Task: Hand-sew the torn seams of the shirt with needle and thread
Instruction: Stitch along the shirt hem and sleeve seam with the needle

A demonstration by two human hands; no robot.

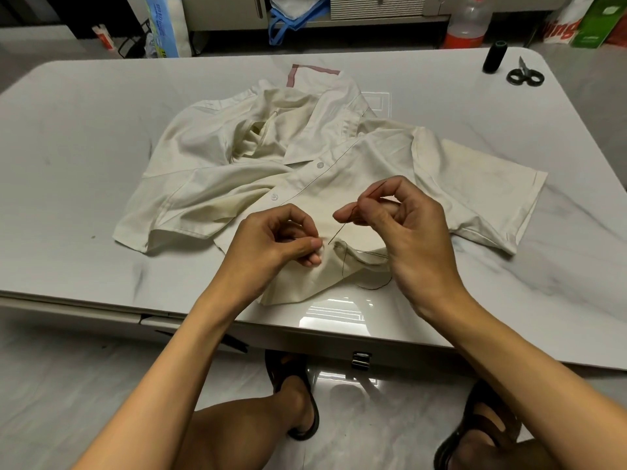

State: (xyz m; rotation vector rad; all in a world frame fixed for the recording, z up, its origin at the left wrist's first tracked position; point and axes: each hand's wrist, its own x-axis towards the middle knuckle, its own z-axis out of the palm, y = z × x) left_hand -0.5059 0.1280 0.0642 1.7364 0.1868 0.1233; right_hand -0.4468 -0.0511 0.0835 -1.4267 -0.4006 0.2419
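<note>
Your cream button-up shirt [237, 157] lies crumpled in the middle of the white marble-look table [84, 147], with its near hem bunched at 6 o'clock by the table edge. Your left hand [271, 242] pinches a fold of that hem between thumb and forefinger. At 3 o'clock of it, your right hand [407, 225] grips the needle [337, 234] between thumb and fingertips. The needle slants toward 7 o'clock, its tip meeting the cloth just beside your left thumb. Dark thread [343, 262] loops over the hem under your right palm. At the table's 1 o'clock corner, a dark thread spool [493, 57] stands beside black-handled scissors [524, 74].
</note>
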